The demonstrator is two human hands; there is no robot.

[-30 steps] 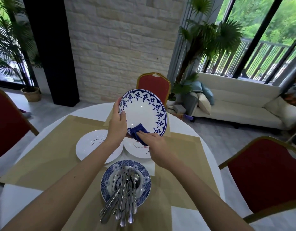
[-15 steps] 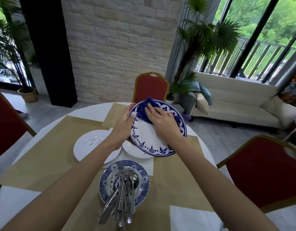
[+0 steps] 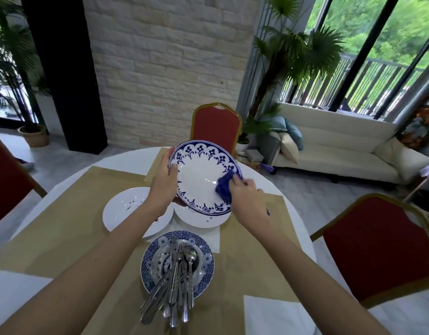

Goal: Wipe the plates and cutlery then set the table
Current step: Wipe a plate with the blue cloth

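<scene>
L→R: white plate [image 3: 126, 211], dark specks, flat on table [image 3: 121, 163]. L hand [image 3: 164, 184] grips rim of blue-bordered plate [image 3: 201, 175], held tilted above table; white centre, floral edge. Blue cloth [image 3: 224, 188] bunched on its right side, pinched by R hand [image 3: 247, 201]. Nearer: cutlery [image 3: 177, 286] heaped on patterned plate [image 3: 146, 264].

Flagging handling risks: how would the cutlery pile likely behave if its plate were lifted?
The cutlery lies loose and crossed, so it would probably shift. Handles stick out past the plate, so tilting likely spills them. Shiny metal: probably slippery.
</scene>
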